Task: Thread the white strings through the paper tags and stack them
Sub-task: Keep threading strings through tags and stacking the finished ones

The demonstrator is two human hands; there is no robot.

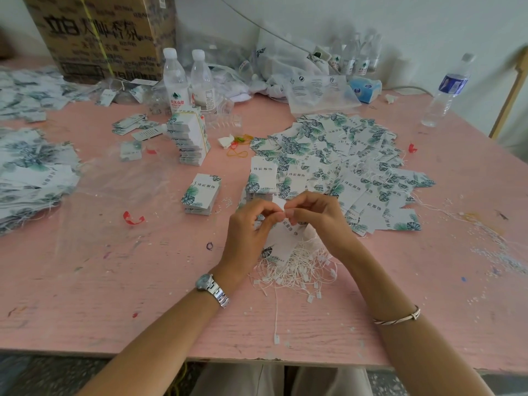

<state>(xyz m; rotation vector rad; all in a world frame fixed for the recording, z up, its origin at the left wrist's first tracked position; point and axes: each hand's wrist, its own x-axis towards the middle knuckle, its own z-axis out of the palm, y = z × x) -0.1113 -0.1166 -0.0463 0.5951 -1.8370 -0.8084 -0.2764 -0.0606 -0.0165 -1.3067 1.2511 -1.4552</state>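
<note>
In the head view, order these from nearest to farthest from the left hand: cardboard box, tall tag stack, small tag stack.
1. small tag stack, just left of the left hand.
2. tall tag stack, mid-table.
3. cardboard box, far back left.

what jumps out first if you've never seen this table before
The left hand and right hand pinch one paper tag at the middle of the pink table, above a tangle of white strings. Behind them fans a wide heap of leaf-printed tags.
</note>
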